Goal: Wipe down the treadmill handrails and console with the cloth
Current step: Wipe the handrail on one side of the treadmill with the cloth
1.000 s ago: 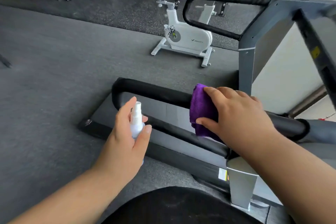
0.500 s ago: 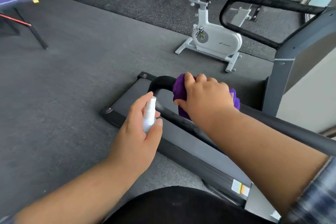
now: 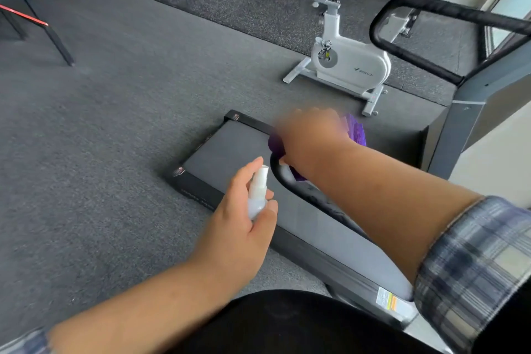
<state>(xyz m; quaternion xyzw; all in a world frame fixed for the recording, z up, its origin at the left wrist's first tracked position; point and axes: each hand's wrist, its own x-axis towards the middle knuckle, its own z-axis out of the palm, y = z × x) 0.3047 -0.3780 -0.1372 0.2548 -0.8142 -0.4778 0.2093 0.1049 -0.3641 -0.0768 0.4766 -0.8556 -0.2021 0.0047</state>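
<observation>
Right hand (image 3: 309, 135), blurred, has carried the purple microfibre cloth (image 3: 356, 131) to the black padded handrail's (image 3: 324, 198) end bend; grip unclear. Left hand (image 3: 241, 224) grips white spray bottle (image 3: 257, 192). Near rail almost covered.

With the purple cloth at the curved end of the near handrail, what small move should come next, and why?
Probably draw the right hand and purple cloth around the bend of the handrail and back along its lower bar. The cloth sits at the rail's rounded end, and the left hand holds the spray bottle beside it.
</observation>
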